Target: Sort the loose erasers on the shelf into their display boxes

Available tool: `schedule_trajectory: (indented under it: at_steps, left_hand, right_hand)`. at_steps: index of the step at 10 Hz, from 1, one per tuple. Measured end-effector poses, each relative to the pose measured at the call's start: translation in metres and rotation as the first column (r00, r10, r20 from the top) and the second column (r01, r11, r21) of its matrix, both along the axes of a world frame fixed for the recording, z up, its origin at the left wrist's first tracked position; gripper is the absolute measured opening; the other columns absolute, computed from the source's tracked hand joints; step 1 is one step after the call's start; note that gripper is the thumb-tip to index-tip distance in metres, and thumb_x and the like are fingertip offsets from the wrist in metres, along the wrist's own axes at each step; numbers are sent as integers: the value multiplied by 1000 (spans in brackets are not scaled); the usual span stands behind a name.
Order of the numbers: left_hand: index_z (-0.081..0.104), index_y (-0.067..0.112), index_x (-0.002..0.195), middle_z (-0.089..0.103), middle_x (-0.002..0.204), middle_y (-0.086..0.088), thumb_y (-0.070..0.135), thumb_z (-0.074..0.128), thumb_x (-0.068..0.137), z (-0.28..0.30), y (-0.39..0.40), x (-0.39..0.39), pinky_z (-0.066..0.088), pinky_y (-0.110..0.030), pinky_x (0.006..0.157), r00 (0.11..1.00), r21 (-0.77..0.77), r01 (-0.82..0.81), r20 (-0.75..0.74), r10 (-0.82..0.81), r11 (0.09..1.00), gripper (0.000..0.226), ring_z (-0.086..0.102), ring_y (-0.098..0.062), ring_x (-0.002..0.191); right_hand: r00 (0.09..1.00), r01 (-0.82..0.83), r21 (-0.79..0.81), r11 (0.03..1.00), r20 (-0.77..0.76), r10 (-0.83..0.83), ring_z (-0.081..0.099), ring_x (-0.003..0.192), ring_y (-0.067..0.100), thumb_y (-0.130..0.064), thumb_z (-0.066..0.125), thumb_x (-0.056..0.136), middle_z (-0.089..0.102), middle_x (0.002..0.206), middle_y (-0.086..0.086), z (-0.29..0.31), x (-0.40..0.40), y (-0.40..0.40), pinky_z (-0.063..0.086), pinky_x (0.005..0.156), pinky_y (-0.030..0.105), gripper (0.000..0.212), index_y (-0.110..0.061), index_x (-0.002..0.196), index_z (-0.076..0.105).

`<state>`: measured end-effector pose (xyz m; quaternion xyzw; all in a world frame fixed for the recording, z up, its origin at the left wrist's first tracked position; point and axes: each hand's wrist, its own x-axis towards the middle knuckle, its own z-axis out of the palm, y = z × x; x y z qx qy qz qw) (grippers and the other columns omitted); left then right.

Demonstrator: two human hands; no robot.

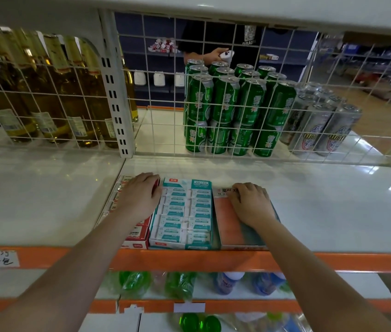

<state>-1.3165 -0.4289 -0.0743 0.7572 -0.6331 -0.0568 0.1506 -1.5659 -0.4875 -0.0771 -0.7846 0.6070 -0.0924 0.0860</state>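
Note:
Three eraser display boxes stand side by side at the shelf's front edge. The red-and-white box (135,238) on the left lies under my left hand (139,196), whose fingers rest flat on its erasers. The teal box (182,212) in the middle is filled with rows of white-and-teal erasers. The orange box (235,226) on the right holds salmon-coloured erasers, and my right hand (252,203) presses on top of them with fingers slightly bent near its header card. No loose eraser shows on the shelf.
The white shelf (321,207) has an orange front rail (189,259). A wire grid (237,111) backs it, with green cans (225,111), silver cans (319,125) and bottles (45,92) behind. A person's hand (218,53) shows beyond the grid. Bottles sit on lower shelves.

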Motion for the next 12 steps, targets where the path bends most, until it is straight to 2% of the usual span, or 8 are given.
schedule_trajectory:
  at_steps: [1,2,8,9,11,12]
  left_hand:
    - [30,16,144,28,152,-3,35,31,99,0,1,0,18,-33,117,1000,33,5,-9,-5,999,49,24,-19,140]
    - [30,16,144,27,152,-3,35,32,99,0,0,1,18,-34,117,999,34,3,-34,-2,999,49,23,-19,140]
    - [32,14,143,32,149,-3,34,34,99,2,0,-1,22,-33,115,999,23,30,-37,-29,999,48,28,-19,137]
    - [36,15,141,34,148,-4,34,36,98,3,1,-2,22,-34,114,1000,4,21,-16,-21,1000,47,30,-21,136]
    - [49,14,131,48,133,-6,28,43,96,21,9,-17,38,-34,100,999,-82,23,-44,-26,996,38,47,-23,119]
    - [51,15,129,52,128,-6,25,42,96,24,17,-29,41,-35,96,996,-46,63,-63,-66,997,36,49,-23,115]
  right_hand:
    - [1000,26,-18,1000,10,-26,38,124,29,-39,31,98,48,130,12,-2,5,4,27,104,36,42,-15,129,46]
    - [999,46,-31,998,3,-46,39,121,30,-38,29,99,49,126,13,-4,10,6,27,103,36,41,-14,125,47]
    - [982,181,22,983,44,-182,33,125,33,-34,23,99,44,129,18,-2,38,8,20,112,42,42,-7,121,45]
    - [983,174,32,984,47,-176,34,124,33,-34,26,99,45,128,17,-1,36,8,22,111,42,41,-8,122,47]
    - [986,63,48,997,149,-70,35,125,30,-25,39,95,43,133,12,11,32,12,31,104,39,37,-15,129,44]
    - [988,19,47,999,153,-26,37,123,30,-21,43,92,44,131,12,14,25,19,34,100,38,38,-14,129,45]
